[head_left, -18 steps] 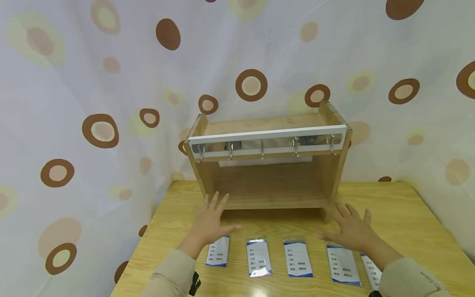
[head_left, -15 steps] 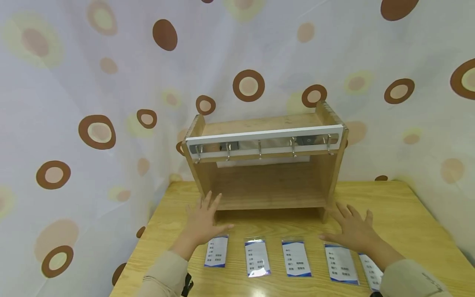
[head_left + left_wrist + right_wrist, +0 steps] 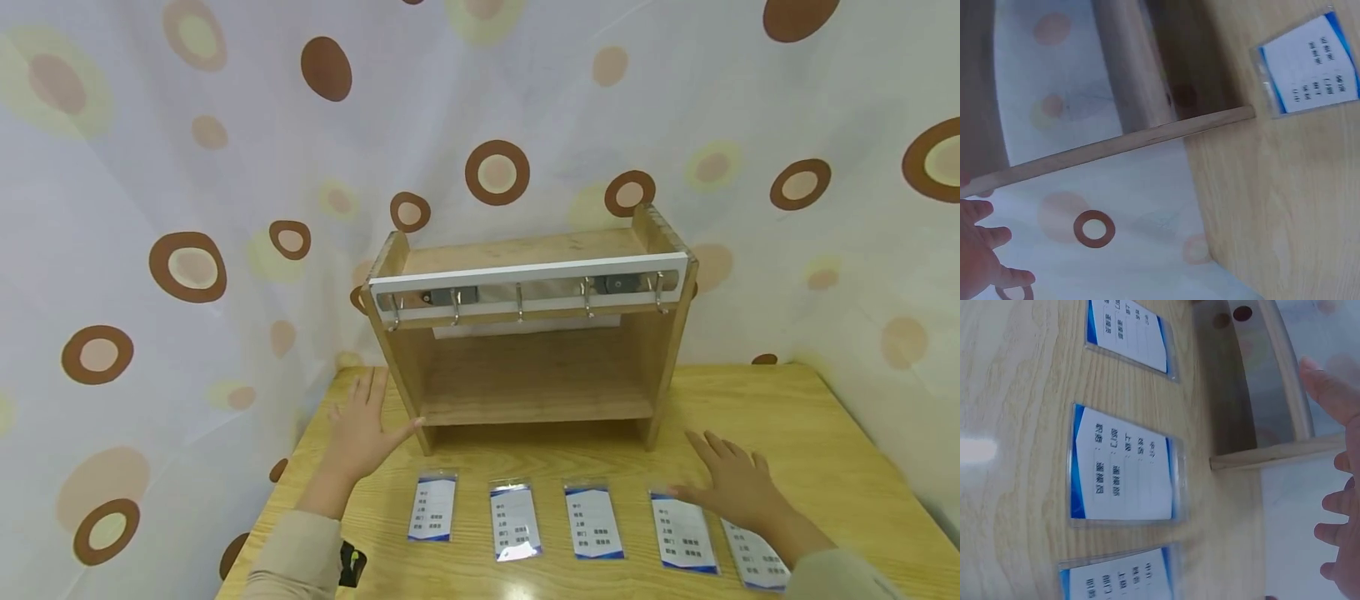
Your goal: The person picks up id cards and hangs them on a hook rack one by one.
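Observation:
My left hand (image 3: 358,435) hovers with spread fingers just left of a small wooden shelf (image 3: 540,412); its thumb overlaps the shelf's left side panel in the head view. My right hand (image 3: 738,490), fingers extended and holding nothing, is right of the shelf, above the right-hand name badges (image 3: 684,533). Several such badges in clear sleeves, white with blue corners and printed text, lie in a row before the shelf. Across the shelf's upper front runs a white-edged hook rail (image 3: 487,275) with several bare metal hooks. The left wrist view shows the left fingers (image 3: 994,236) beside the side panel.
The shelf stands on a wood-grain table (image 3: 780,417). Behind and beside it hangs a white curtain (image 3: 555,92) with brown and yellow circles. A black item (image 3: 351,565) shows beside the left sleeve.
My left hand has moved left, away from the shelf's front corner to its outer side. My right hand has shifted slightly down and right. The head view has turned slightly; shelf and badges stay put.

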The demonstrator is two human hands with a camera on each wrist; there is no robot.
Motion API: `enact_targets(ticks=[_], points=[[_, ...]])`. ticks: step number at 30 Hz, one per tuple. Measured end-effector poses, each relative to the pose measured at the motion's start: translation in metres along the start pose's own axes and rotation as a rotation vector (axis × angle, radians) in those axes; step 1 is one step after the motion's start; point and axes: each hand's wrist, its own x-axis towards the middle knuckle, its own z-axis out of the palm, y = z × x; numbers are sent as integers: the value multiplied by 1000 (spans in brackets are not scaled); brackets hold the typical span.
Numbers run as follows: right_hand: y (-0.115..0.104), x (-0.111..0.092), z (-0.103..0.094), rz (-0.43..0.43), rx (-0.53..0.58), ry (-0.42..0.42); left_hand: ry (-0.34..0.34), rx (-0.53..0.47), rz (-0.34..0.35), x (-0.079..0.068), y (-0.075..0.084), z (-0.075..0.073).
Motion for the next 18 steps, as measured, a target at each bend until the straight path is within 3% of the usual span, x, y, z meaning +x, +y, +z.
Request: enact_targets(ticks=[10,18], points=[[31,-9,14,67,97,-23,93,-258,-23,19,-4,-26],[53,-21,27,165,177,-108,122,-469,-32,33,-7,-42]])
